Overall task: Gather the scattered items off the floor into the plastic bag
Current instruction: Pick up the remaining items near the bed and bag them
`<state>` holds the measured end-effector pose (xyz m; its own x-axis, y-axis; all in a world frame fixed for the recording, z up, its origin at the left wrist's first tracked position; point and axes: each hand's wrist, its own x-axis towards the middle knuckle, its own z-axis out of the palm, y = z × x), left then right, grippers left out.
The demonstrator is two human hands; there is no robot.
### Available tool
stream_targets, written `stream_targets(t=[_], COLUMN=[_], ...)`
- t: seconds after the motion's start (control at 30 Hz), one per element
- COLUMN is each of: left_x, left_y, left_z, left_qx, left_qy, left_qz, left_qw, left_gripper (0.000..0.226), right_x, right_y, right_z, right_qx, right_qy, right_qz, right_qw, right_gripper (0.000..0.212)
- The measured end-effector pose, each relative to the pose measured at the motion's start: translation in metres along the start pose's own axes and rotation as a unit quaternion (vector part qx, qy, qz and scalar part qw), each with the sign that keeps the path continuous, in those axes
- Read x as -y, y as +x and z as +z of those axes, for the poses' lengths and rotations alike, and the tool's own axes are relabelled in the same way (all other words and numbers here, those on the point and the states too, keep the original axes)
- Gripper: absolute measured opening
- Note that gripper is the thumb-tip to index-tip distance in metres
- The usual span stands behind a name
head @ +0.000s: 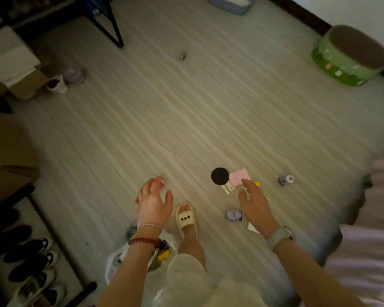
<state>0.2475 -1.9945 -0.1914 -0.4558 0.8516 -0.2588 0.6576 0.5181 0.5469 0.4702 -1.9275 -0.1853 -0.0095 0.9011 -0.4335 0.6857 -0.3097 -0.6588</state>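
Both hands are reaching out low over the pale striped floor (186, 120). The left hand (153, 202) is hovering with fingers spread and relaxed, gripping nothing, its fingertips partly covering a small red item (161, 183) lying on the floor. The right hand (254, 203) is also loose and released, fingers extended toward a cluster just ahead: a black disc (220, 176), a pink card (239, 176) touching it, a pale tag (227, 187) poking out underneath, and a bit of yellow (257, 184) peeking past the fingertips. Just beside that hand's thumb, a small lilac jar (233, 215) is lying on its side; another lilac jar (286, 180) is sitting well off to the right. A white scrap (252, 227) is showing under the right wrist.

The bag (114, 261) is sitting on the floor beneath the left forearm, thin, whitish and translucent, crumpled open, with something yellow and other dark bits showing inside. A foot in a cream slipper (185, 218) is planted between the two hands. Shoes (31, 262) are lining the lower left, and a green round box (348, 56) is standing by the far wall.
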Motion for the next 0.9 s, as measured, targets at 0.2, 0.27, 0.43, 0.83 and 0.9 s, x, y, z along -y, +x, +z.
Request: stream_targets(t=[0.2, 0.27, 0.43, 0.83, 0.9], left_x=[-0.074, -0.109, -0.200, -0.380, -0.392], left_y=[0.158, 0.202, 0.302, 0.435, 0.437], left_z=[-0.031, -0.033, -0.012, 0.035, 0.047], left_qx=[0.034, 0.045, 0.129, 0.299, 0.337], left_qy=[0.055, 0.065, 0.102, 0.158, 0.184], left_qz=[0.114, 0.153, 0.264, 0.542, 0.588], left_qw=[0.991, 0.985, 0.950, 0.770, 0.712], left_gripper=[0.046, 0.045, 0.047, 0.045, 0.046], right_x=[0.050, 0.068, 0.093, 0.148, 0.158], right_y=[0.103, 0.132, 0.203, 0.293, 0.291], right_z=[-0.030, -0.044, -0.076, -0.108, -0.101], right_qx=[-0.045, -0.068, -0.154, -0.319, -0.345], right_qy=[0.023, 0.042, 0.097, 0.236, 0.237], right_qz=[0.077, 0.093, 0.131, 0.330, 0.369], right_qw=[0.996, 0.993, 0.974, 0.857, 0.830], right_gripper=[0.038, 0.039, 0.040, 0.038, 0.039])
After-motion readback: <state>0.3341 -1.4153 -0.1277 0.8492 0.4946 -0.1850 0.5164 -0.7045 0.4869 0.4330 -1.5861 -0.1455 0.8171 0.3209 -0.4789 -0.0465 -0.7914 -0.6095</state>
